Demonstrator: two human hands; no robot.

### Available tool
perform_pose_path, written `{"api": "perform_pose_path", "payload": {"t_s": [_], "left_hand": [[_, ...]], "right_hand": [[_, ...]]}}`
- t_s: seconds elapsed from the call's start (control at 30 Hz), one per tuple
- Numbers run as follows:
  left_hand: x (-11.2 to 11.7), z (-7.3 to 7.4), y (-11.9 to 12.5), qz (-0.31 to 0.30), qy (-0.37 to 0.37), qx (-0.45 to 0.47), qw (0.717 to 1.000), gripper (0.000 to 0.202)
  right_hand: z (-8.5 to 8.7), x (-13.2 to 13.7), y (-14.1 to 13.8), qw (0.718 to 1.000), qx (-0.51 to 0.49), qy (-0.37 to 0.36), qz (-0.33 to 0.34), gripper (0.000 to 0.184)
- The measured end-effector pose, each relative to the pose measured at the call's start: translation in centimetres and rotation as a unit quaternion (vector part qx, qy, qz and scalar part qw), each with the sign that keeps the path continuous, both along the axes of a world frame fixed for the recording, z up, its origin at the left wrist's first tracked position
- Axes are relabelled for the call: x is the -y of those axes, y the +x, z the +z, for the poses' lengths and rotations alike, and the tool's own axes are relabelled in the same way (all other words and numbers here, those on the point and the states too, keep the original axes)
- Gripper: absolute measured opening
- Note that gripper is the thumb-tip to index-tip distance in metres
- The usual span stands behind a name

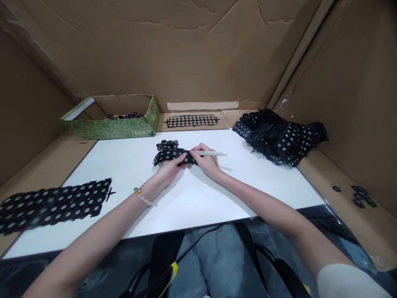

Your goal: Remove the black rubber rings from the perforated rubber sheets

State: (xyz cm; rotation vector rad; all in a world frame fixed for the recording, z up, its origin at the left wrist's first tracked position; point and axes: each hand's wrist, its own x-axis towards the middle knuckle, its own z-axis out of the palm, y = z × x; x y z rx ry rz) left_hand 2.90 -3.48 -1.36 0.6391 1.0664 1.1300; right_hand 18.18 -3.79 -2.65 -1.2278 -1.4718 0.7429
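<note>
On the white board [192, 211], a bunched black perforated sheet [170, 156] is pinched by the left hand [169, 168]; a pale stick [214, 153] is gripped by the right hand [206, 162]. Tearing is possible if pulled hard.

Left hand [169, 167] and right hand [206, 162] grip a bunched black holed sheet [172, 155] on a white board [130, 215]; right hand also holds a white stick [212, 153], pointing right. Flat black holed strip [52, 205] lies on the board's near left, heaped black sheets [279, 138] at far right. Beyond the board: green box [124, 128] and small black holed strip [192, 121] on cardboard; loose black rings [359, 196] sit on cardboard at right.
</note>
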Motion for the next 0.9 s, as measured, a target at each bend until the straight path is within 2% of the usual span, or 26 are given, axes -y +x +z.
{"api": "perform_pose_path", "payload": {"t_s": [0.3,0.53,0.73,0.9], "left_hand": [[0.4,0.1,0.4,0.024,0.008,-0.027,0.999,0.01],[0.4,-0.5,0.5,0.045,0.016,-0.027,0.999,0.014],[0.2,-0.9,0.5,0.022,0.021,-0.03,0.999,0.015],[-0.4,-0.3,-0.1,-0.016,0.006,-0.021,1.0,0.007]], "right_hand": [[-1.4,-1.3,0.7,0.997,-0.057,-0.006,0.046,0.022],[-0.7,-1.0,0.1,1.0,0.014,-0.011,0.0,0.021],[-0.7,-1.0,-0.1,1.0,0.009,0.001,-0.012,0.021],[-0.8,-1.0,0.1,1.0,0.001,0.01,0.0,0.021]]}}
